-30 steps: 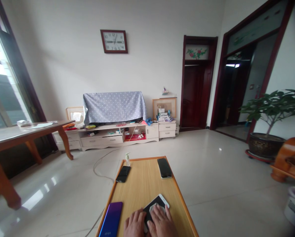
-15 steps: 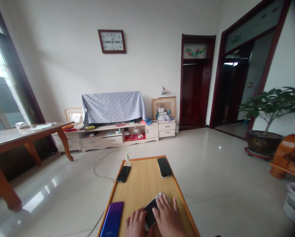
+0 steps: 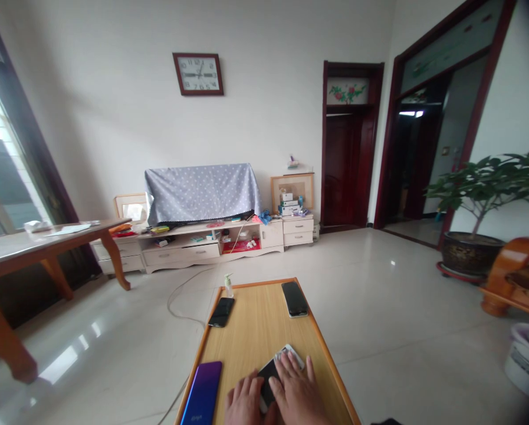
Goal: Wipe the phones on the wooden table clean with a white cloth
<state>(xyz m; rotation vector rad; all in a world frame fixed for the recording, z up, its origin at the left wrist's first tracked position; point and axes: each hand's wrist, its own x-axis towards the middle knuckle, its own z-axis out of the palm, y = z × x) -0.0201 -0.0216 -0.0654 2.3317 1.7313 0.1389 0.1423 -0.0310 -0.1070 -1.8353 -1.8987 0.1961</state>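
Gripping the phone (image 3: 269,378) by its edge, the left hand (image 3: 243,402) is likely preventing sliding while the right hand (image 3: 296,387), spread flat, is pressing a pale wipe (image 3: 278,356) down.

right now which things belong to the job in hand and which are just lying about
Job in hand:
white phone, left hand and right hand on it
pale cloth, under right hand

Seemingly lying about:
purple phone
far-left phone
far-right phone
bottle
bucket

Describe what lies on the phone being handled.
The right hand partly covers a pale wipe there; the left hand touches the phone. Screen shows between them; the covered part is hidden.
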